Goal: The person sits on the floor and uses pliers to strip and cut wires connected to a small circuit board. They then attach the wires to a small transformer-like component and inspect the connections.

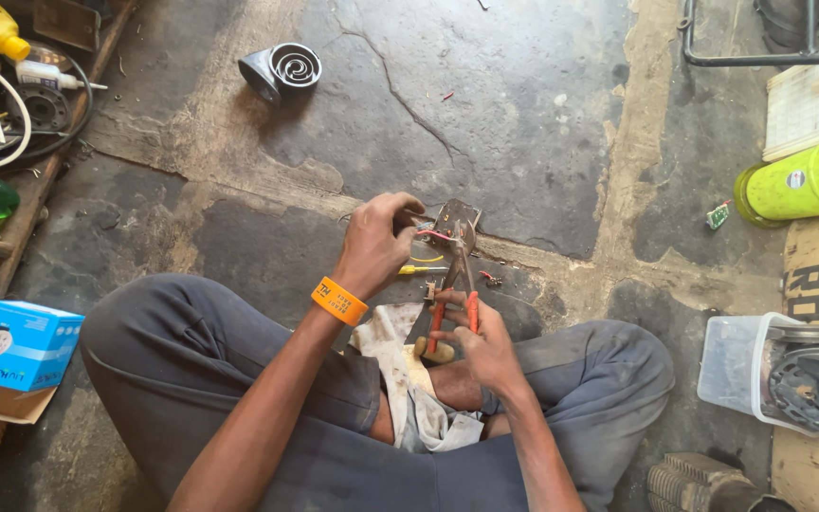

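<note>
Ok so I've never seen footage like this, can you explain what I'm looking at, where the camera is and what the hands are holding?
The camera sits on a person's head, looking down at their crossed legs and a cracked stone floor. The left hand steadies a small metal part with wires. The right hand grips orange-handled pliers, whose tip reaches that part. A dirty rag lies on the lap. Around them: a blue box, a lime-green container, a clear plastic tub and a spiral metal piece.

Floor: cracked, dusty grey stone slabs (523, 104) with pale mortar joints, daylit; wooden shelf edge (21, 213) at left.
</note>
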`<state>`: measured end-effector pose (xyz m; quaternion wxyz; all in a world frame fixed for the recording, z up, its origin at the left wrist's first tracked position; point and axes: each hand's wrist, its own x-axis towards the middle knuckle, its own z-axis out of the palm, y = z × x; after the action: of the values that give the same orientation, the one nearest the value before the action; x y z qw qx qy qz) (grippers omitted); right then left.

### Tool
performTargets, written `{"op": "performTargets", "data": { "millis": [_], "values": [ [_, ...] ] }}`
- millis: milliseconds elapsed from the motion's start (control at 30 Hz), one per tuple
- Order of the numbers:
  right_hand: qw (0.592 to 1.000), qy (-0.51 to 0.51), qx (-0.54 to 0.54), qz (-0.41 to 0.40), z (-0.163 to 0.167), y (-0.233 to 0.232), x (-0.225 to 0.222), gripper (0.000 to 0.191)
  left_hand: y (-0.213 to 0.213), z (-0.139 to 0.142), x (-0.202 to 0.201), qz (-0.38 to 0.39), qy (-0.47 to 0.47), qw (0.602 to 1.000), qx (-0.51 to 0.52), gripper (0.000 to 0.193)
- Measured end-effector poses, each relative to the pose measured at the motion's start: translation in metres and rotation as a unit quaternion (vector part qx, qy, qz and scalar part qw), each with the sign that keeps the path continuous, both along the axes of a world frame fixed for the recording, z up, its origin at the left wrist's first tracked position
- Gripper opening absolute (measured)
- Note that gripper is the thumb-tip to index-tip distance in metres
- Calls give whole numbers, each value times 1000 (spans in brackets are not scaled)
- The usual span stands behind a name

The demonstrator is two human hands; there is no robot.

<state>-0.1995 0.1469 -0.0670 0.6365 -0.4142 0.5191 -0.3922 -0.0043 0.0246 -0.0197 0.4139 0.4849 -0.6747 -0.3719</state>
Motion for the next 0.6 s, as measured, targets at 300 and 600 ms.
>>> {"op": "performTargets", "data": {
  "millis": [300,600],
  "values": [
    [984,56,-159,-59,10,1,2,64,5,13,-3,52,-113,990,-63,19],
    [997,42,-21,67,23,5,11,61,9,11,-11,10,-2,1000,-11,17]
  ]
}}
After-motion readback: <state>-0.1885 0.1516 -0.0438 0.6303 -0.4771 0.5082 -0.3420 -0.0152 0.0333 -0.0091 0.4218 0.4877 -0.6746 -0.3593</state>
